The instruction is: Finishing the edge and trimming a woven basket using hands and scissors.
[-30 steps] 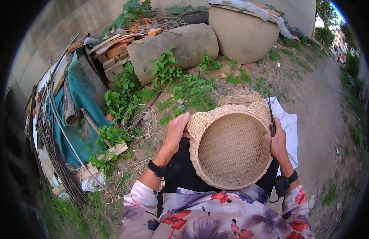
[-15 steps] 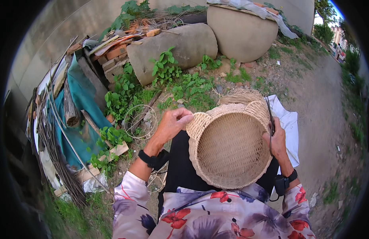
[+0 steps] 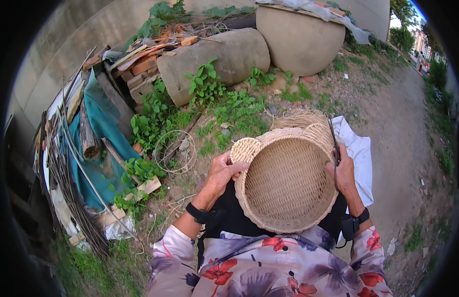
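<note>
A round, shallow woven basket point(image 3: 289, 190) of pale straw-coloured cord rests on my lap, its opening facing me. Two round woven ears stick up from its far rim, the left ear point(image 3: 246, 149) and the right ear point(image 3: 317, 132). My left hand point(image 3: 223, 171) pinches the rim just below the left ear, thumb on the inner side. At the right rim, my right hand point(image 3: 343, 171) is closed round a long dark metal tool point(image 3: 333, 136), which looks like scissors, and steadies the basket too. The tool's narrow end points away from me; its lower part is partly hidden by the fingers.
Behind the basket lies a bundle of loose straw-coloured strands point(image 3: 301, 119). A white sack point(image 3: 357, 148) is at its right. Left are a loose coil point(image 3: 175, 152), a teal cloth point(image 3: 93, 143) and stacked sticks. Large clay vessels point(image 3: 301, 39) stand at the back.
My left hand has come down from the left ear's outer edge to the rim below it and now grips there. My right hand and the basket have hardly moved.
</note>
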A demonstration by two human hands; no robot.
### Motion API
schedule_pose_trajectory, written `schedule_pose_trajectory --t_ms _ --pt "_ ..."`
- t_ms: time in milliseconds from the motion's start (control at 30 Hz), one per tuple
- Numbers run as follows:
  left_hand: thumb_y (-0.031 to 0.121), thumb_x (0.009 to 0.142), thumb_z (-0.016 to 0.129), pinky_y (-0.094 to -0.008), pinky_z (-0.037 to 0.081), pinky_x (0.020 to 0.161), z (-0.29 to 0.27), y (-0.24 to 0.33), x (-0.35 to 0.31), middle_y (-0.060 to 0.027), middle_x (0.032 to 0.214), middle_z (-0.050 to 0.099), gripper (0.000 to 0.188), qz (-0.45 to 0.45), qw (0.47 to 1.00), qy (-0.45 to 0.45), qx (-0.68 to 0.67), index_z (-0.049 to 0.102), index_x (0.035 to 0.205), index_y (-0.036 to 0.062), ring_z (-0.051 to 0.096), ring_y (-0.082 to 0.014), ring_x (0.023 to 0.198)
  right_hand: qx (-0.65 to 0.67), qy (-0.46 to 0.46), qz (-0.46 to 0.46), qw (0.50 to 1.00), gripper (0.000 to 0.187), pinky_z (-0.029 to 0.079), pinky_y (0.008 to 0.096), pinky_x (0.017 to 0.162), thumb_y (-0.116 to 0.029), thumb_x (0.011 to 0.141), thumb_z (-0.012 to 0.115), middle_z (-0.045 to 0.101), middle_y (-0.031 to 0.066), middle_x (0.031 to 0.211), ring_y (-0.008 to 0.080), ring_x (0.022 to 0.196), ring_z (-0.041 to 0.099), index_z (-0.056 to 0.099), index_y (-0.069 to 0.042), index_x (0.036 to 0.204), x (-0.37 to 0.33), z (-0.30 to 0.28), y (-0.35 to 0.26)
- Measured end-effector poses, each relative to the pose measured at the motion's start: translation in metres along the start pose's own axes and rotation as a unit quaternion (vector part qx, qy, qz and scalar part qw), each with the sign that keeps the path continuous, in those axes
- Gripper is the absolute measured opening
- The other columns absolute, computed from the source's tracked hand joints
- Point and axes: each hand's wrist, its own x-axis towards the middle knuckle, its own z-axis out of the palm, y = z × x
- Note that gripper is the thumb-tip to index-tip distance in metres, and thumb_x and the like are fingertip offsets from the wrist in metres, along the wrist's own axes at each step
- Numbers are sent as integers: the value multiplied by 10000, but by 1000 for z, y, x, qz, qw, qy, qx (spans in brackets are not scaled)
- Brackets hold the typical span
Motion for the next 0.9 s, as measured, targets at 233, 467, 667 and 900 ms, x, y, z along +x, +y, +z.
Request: schedule_pose_trajectory --t_ms 233,467,667,900 --pt "329 909 624 -221 507 575 -6 13 -2 2 787 616 351 -7 996 9 -92 607 1084 26 589 -78 647 -12 -19 26 999 473 475 442 709 -101 675 596 632 212 833 411 810 626 495 -46 1133 -2 -4 -2" --pt "310 1004 453 -230 546 643 -28 15 14 -53 875 652 346 -14 992 -2 -123 593 1066 0 638 -112 761 -12 -29 32 999 477 482 428 714 -92 669 609 642 214 847 406 818 633 490 -29 1127 -2 -4 1" --pt "171 961 543 -273 566 750 -35 2 18 -72 982 662 263 -53 959 -107 -256 576 1149 -9 659 -140 843 -12 -24 46 999 503 487 402 723 -84 662 620 648 209 874 373 818 642 486 -15 1143 -2 -2 1" --pt "110 910 605 -274 531 779 -44 6 26 -56 1026 635 249 -10 962 -175 -208 573 1131 -2 627 -135 886 23 2 38 999 502 481 328 696 -91 648 634 635 123 837 226 742 609 496 -14 1124 -3 1 3"
